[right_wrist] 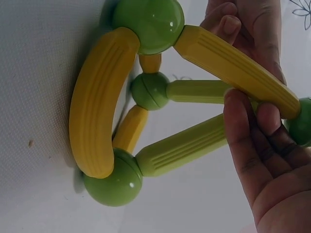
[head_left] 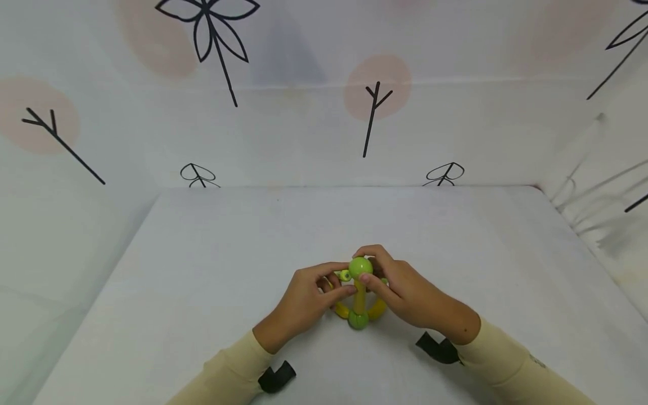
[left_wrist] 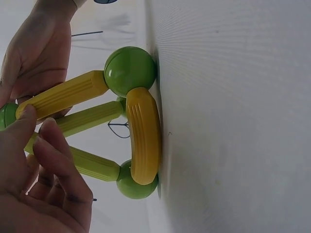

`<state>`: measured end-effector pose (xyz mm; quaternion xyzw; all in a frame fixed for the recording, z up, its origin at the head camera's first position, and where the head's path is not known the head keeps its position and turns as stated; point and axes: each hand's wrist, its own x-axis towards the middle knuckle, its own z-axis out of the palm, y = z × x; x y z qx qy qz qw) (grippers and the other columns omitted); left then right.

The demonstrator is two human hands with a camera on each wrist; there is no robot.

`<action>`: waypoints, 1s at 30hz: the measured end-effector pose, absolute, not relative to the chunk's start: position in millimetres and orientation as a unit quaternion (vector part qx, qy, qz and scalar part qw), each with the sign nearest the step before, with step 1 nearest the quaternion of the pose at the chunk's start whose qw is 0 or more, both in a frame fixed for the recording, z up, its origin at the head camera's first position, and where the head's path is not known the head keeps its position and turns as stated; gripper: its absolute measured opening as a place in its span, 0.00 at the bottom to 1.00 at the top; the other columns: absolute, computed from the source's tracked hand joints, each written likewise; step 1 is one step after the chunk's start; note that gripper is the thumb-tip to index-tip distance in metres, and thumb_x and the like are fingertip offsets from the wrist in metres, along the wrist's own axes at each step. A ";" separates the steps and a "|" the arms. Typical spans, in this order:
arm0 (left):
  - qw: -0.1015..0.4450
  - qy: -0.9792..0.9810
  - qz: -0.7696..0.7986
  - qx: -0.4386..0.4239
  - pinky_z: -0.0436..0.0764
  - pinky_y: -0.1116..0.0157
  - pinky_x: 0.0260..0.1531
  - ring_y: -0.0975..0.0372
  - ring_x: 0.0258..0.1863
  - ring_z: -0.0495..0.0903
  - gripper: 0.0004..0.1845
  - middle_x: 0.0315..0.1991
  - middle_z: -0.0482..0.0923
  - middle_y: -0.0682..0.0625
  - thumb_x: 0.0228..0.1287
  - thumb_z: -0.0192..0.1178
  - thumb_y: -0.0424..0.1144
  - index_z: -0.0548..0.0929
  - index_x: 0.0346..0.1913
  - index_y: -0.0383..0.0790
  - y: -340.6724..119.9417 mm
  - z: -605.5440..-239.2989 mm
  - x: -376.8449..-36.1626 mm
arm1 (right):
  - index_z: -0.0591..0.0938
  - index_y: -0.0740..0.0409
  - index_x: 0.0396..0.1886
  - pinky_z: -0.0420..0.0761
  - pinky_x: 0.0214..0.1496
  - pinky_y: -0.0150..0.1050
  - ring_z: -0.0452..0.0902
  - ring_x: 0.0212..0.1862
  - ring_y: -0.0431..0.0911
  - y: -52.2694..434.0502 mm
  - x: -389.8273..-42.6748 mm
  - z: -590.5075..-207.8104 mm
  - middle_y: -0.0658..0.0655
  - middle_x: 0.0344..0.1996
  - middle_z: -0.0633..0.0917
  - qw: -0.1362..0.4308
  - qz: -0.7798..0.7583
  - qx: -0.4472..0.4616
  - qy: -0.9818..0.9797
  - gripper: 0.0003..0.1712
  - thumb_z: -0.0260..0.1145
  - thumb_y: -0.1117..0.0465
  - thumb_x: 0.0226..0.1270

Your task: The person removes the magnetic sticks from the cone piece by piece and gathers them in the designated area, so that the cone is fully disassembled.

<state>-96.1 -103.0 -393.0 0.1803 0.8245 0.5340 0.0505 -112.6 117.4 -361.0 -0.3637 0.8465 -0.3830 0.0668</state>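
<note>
Toy (head_left: 359,298) of yellow rods (right_wrist: 233,63) and green balls (left_wrist: 130,71) is standing on the white table (head_left: 455,236), near its front middle, its base balls and curved rods (left_wrist: 144,138) touching the surface. Both hands are meeting at its top ball (head_left: 360,267): the left hand (head_left: 309,301) is pinching the upper rods from one side, and the right hand (head_left: 405,289) is curling its fingers (right_wrist: 238,121) round the top from the other.
</note>
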 end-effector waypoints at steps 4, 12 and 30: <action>0.058 0.824 0.534 0.179 0.78 0.71 0.23 0.68 0.24 0.78 0.22 0.31 0.81 0.53 0.63 0.69 0.46 0.83 0.59 0.47 -102.0 -392.1 -95.9 | 0.64 0.52 0.63 0.80 0.40 0.35 0.81 0.38 0.41 117.7 -111.5 -359.8 0.46 0.39 0.85 0.066 -0.388 -0.356 0.847 0.16 0.52 0.57 0.81; 0.061 0.820 0.541 0.176 0.77 0.71 0.23 0.66 0.24 0.79 0.20 0.30 0.82 0.50 0.63 0.70 0.45 0.84 0.57 0.47 -100.8 -392.3 -94.5 | 0.67 0.49 0.65 0.79 0.37 0.36 0.79 0.36 0.44 114.9 -109.5 -356.8 0.46 0.35 0.82 0.090 -0.422 -0.334 0.838 0.17 0.52 0.57 0.81; 0.058 0.820 0.539 0.185 0.81 0.69 0.25 0.67 0.25 0.79 0.21 0.30 0.81 0.55 0.61 0.70 0.46 0.84 0.58 0.47 -101.3 -392.5 -94.4 | 0.68 0.55 0.62 0.79 0.35 0.36 0.74 0.32 0.41 114.8 -111.2 -357.4 0.51 0.32 0.78 0.126 -0.468 -0.348 0.802 0.14 0.49 0.60 0.82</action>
